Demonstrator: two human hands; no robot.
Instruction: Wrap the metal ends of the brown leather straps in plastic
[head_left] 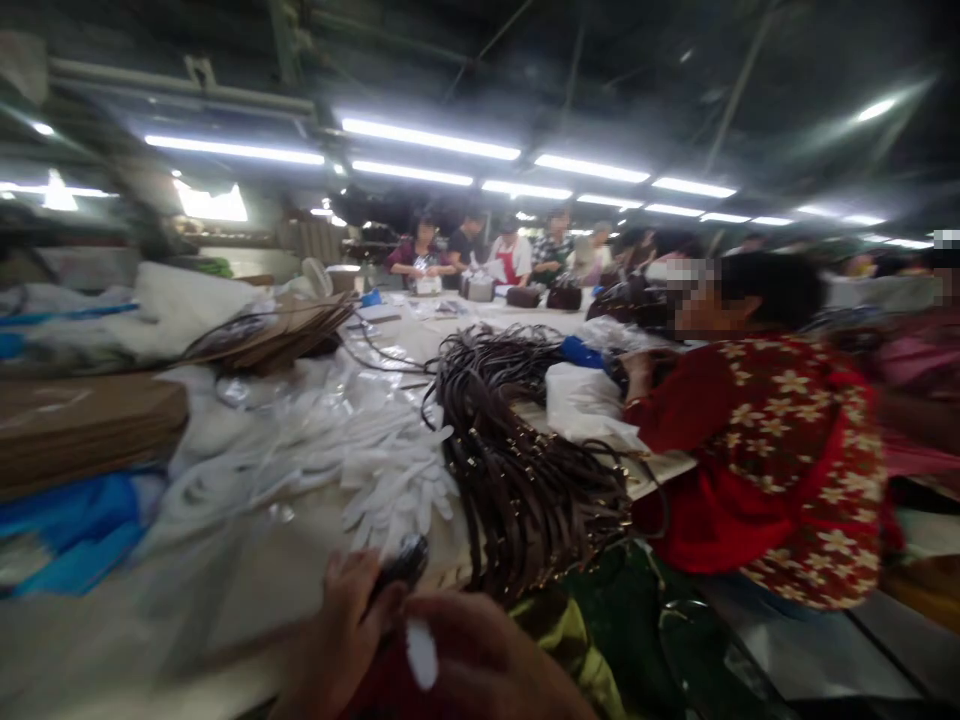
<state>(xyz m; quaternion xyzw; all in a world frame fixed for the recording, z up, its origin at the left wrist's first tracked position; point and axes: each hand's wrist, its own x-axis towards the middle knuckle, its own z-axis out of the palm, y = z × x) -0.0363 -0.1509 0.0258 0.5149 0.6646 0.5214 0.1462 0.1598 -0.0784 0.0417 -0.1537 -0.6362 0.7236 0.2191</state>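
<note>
At the bottom of the head view my left hand (349, 610) is closed around a small dark, shiny bundle (405, 562), blurred, perhaps wrapped in clear plastic. My right hand (487, 650) is beside it, fingers curled. A small white rounded strip (421, 655) shows under those fingers and seems held there. Just beyond my hands lies a heap of white strips (401, 495) on the table. To its right is a large pile of dark brown straps (517, 470) with gold-coloured metal fittings. My right palm and fingertips are partly hidden.
A co-worker in a red floral top (795, 450) sits at the right. Stacked brown sheets (82, 425) and blue plastic (75, 530) lie at the left. Green and yellow-green cloth (570, 640) is near my right hand. Several people stand at the table's far end.
</note>
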